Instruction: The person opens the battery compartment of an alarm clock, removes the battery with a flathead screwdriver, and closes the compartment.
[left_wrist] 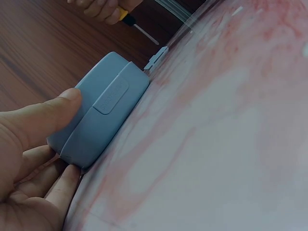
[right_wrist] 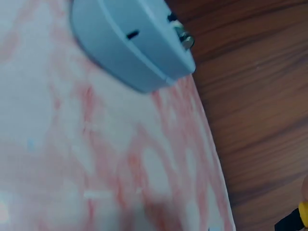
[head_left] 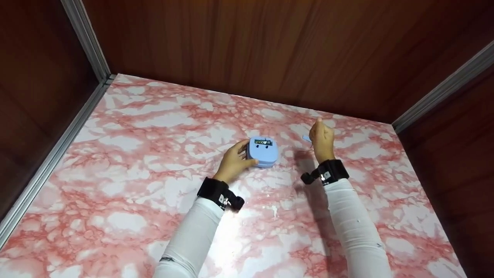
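A light blue, rounded-square plastic case (head_left: 264,155) lies on the table with its open battery slot facing up. Inside that slot sits a battery (head_left: 263,142). My left hand (head_left: 232,164) holds the case by its left side, thumb on the near edge and fingers round the far side. To the right, my right hand (head_left: 323,139) is raised and grips a screwdriver (left_wrist: 129,19) with a yellow and black handle; its thin shaft shows in the left wrist view, apart from the case. A small light blue battery cover (left_wrist: 156,58) lies beyond the case, close to the right hand.
The table (head_left: 127,173) has a red and white marbled top. Dark wood-grain panels (head_left: 231,46) wall it in at the back and sides, with metal corner rails (head_left: 90,38). Both wrists wear black camera bands.
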`<action>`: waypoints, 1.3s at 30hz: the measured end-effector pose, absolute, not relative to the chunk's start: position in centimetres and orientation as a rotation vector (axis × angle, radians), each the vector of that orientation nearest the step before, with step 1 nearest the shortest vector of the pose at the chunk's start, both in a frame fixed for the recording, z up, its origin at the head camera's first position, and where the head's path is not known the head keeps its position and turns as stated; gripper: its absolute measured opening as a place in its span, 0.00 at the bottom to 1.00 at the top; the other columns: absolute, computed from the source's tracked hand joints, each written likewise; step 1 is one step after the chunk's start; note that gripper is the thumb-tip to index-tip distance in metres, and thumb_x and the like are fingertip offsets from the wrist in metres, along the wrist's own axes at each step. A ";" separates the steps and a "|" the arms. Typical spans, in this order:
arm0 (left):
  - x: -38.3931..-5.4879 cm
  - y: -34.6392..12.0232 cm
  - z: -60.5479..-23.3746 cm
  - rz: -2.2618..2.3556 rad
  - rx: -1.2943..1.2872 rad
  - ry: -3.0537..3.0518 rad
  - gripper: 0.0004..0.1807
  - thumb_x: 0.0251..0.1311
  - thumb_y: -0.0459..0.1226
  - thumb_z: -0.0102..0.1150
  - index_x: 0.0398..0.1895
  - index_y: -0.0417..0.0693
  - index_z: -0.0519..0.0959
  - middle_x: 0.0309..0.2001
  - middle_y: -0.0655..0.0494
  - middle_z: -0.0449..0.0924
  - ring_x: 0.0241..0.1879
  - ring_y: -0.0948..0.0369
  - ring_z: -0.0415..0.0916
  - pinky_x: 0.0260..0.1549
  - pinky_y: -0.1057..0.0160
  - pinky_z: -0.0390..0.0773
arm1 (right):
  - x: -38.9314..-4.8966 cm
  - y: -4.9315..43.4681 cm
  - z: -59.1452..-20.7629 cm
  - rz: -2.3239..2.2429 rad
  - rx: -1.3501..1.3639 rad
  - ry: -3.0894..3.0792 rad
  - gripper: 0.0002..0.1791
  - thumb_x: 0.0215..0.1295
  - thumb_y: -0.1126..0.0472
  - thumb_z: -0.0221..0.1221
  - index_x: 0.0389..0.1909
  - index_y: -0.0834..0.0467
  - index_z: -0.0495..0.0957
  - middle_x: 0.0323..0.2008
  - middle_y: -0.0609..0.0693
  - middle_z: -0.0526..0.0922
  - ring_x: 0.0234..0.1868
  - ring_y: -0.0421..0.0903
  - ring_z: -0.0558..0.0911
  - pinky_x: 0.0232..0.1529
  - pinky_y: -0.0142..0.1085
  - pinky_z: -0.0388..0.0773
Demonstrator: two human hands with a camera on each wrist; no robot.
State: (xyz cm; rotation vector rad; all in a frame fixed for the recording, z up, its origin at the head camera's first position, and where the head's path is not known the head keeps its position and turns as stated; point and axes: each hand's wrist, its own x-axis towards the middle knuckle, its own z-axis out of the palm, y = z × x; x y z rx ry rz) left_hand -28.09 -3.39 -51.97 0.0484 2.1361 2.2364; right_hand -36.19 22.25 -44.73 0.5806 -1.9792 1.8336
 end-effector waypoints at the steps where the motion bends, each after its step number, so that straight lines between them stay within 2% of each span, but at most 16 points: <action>1: -28.1 -3.4 -52.0 2.233 0.046 2.138 0.45 0.51 0.27 0.74 0.75 0.44 0.65 0.71 0.42 0.69 0.69 0.48 0.68 0.66 0.61 0.74 | -36.0 22.3 -44.6 1.771 0.578 -2.024 0.30 0.81 0.69 0.39 0.11 0.67 0.54 0.10 0.40 0.57 0.13 0.37 0.55 0.16 0.30 0.47; 6: -28.0 -3.4 -52.1 2.247 0.044 2.118 0.46 0.51 0.27 0.74 0.75 0.45 0.65 0.71 0.42 0.69 0.69 0.48 0.69 0.63 0.61 0.77 | -35.2 22.4 -44.2 1.490 0.512 -2.247 0.29 0.78 0.68 0.47 0.11 0.62 0.56 0.13 0.44 0.59 0.17 0.36 0.58 0.21 0.28 0.52; 9: -28.0 -3.4 -52.2 2.260 0.051 2.094 0.46 0.51 0.26 0.73 0.76 0.45 0.65 0.71 0.42 0.68 0.68 0.48 0.69 0.56 0.59 0.82 | -36.0 22.8 -45.3 1.403 0.466 -2.348 0.27 0.77 0.66 0.50 0.13 0.59 0.59 0.15 0.44 0.60 0.20 0.37 0.59 0.24 0.29 0.55; 11: -28.0 -3.4 -52.1 2.254 0.047 2.100 0.46 0.51 0.26 0.73 0.76 0.45 0.65 0.71 0.42 0.68 0.68 0.48 0.69 0.55 0.59 0.83 | -36.7 23.2 -46.2 1.359 0.446 -2.403 0.25 0.77 0.65 0.52 0.14 0.60 0.61 0.16 0.43 0.59 0.20 0.37 0.59 0.24 0.29 0.55; 16: -28.1 -3.5 -52.1 2.223 0.044 2.143 0.45 0.52 0.28 0.74 0.75 0.45 0.65 0.71 0.42 0.69 0.69 0.48 0.68 0.65 0.62 0.74 | -37.8 23.7 -47.8 1.304 0.489 -2.461 0.24 0.74 0.64 0.57 0.16 0.64 0.63 0.15 0.42 0.58 0.19 0.38 0.59 0.22 0.28 0.53; 23: -28.2 -3.4 -52.2 2.238 0.064 2.135 0.45 0.52 0.27 0.73 0.75 0.44 0.65 0.71 0.43 0.68 0.69 0.49 0.68 0.66 0.62 0.73 | -37.9 23.6 -48.5 1.225 0.552 -2.565 0.14 0.68 0.67 0.61 0.23 0.61 0.69 0.20 0.45 0.66 0.23 0.42 0.67 0.24 0.29 0.61; 30: -28.2 -3.3 -52.2 2.245 0.071 2.137 0.45 0.52 0.26 0.73 0.75 0.43 0.65 0.71 0.44 0.69 0.69 0.50 0.69 0.65 0.64 0.73 | -37.8 23.5 -48.9 1.244 0.549 -2.641 0.04 0.64 0.68 0.60 0.35 0.63 0.74 0.32 0.51 0.72 0.36 0.47 0.72 0.38 0.31 0.67; 34: -28.2 -3.3 -52.2 2.229 0.064 2.154 0.45 0.52 0.26 0.73 0.75 0.43 0.65 0.72 0.44 0.68 0.69 0.50 0.68 0.66 0.63 0.73 | -37.7 23.7 -49.0 1.306 0.563 -2.628 0.06 0.61 0.72 0.57 0.39 0.66 0.74 0.36 0.54 0.73 0.39 0.48 0.71 0.40 0.31 0.67; 39: -28.2 -3.3 -52.2 2.196 0.042 2.181 0.45 0.51 0.28 0.74 0.75 0.45 0.66 0.71 0.45 0.69 0.69 0.50 0.69 0.66 0.63 0.73 | -37.7 24.3 -49.0 1.307 0.540 -2.685 0.08 0.64 0.72 0.58 0.43 0.66 0.73 0.39 0.55 0.72 0.42 0.49 0.72 0.45 0.33 0.68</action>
